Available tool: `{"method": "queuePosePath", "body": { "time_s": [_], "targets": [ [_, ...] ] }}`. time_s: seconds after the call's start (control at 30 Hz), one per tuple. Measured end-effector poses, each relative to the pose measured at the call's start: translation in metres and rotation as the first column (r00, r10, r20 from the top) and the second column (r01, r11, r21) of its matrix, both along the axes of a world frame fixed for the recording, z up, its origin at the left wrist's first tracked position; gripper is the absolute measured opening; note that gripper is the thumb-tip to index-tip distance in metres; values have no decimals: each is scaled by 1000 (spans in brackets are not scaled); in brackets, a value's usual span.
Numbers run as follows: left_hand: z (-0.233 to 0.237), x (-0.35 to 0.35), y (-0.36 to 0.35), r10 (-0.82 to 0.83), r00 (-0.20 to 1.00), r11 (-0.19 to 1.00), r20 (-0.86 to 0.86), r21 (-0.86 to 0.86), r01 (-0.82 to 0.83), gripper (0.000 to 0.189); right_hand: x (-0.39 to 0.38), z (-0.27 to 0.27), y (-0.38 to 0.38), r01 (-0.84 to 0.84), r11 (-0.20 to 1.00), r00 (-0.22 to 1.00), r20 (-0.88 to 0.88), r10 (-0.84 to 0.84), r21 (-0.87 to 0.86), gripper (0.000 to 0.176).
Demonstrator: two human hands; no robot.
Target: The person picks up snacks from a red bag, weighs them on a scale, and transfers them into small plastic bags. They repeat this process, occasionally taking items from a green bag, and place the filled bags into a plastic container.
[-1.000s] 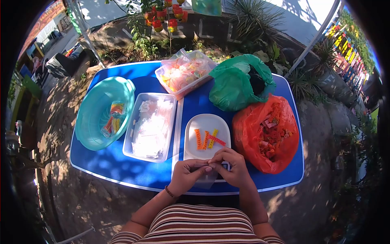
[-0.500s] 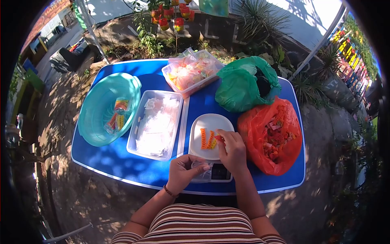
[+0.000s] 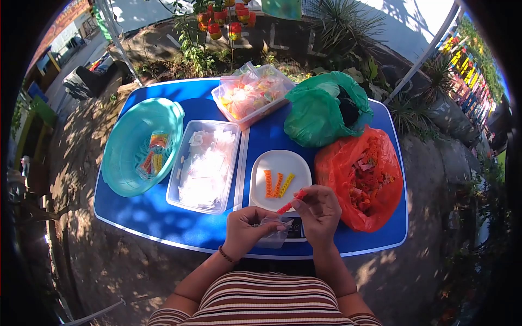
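Note:
My left hand [image 3: 243,231] is closed on a small clear plastic bag [image 3: 274,238], pinched near its mouth. In my right hand [image 3: 321,214] a red spiral piece [image 3: 287,206] is held between thumb and fingers, its lower end at the bag's opening. Just beyond my hands is the white plate of a kitchen scale [image 3: 263,158]. On it lie two orange spiral pieces [image 3: 268,183] and a yellow spiral piece [image 3: 286,185]. The bag and my hands partly cover the scale's dark display [image 3: 295,228].
Right of the scale stands a red plastic bag [image 3: 337,174] of colourful pieces, with a green bag [image 3: 310,119] behind. Leftward are a tub of small clear bags [image 3: 232,168] and a teal basket [image 3: 117,146] with filled packets. A tub of bagged pieces [image 3: 255,117] sits at the back.
My right hand has lifted the red spiral piece from above the scale plate and brought it back to the bag's mouth. The pieces on the plate are now uncovered.

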State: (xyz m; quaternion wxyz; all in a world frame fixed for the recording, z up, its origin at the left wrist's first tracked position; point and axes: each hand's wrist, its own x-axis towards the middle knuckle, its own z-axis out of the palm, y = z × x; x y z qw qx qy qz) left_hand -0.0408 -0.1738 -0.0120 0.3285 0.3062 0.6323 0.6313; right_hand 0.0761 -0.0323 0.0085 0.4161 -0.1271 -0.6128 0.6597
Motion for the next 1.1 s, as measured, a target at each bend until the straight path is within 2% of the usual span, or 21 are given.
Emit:
{"method": "queuePosePath", "body": {
  "time_s": [0.03,0.1,0.13,0.23,0.33,0.43,0.53,0.63,0.7,0.8,0.9,1.0,1.03,1.1],
  "targets": [
    [1,-1,0,-11,1000,1000,-2,-19,11,30,2,1,3,-12,1000,1000,-17,12,-13,30],
    [3,-4,0,-34,999,998,-5,-58,34,28,6,4,6,-55,987,997,64,46,151,31],
    [3,-3,1,-13,1000,1000,0,-24,13,29,7,5,7,-80,970,993,106,57,231,31],
    [2,1,4,36,999,998,33,52,-38,30,8,5,9,-60,969,988,156,22,240,29],
    [5,2,5,33,998,998,58,60,-36,26,6,7,0,13,989,995,99,-28,146,26],
    [4,-1,5,-29,998,999,61,47,26,23,5,1,-4,-83,990,995,60,77,115,28],
    [4,0,3,-50,993,997,108,63,44,24,7,-2,-4,-84,959,973,228,21,270,29],
    [-1,-1,1,32,989,995,143,86,-44,26,8,18,3,-208,804,959,280,54,557,33],
    [-8,-3,2,96,978,985,185,125,-121,26,4,16,-7,-190,821,958,286,33,539,31],
    [0,-5,2,69,979,990,189,104,-90,30,4,8,-7,-180,836,950,313,11,518,27],
    [24,8,9,35,950,973,311,207,-103,26,8,6,5,-182,845,938,347,-5,503,19],
    [12,-1,-1,-161,953,984,257,122,133,28,10,6,9,-180,873,936,353,10,453,11],
    [7,-4,-4,-180,943,982,280,101,158,28,10,6,9,-181,885,937,349,23,430,9],
    [0,-7,-7,-215,921,977,325,60,207,28,8,15,7,-204,805,928,372,-22,557,8]
  ]
}}
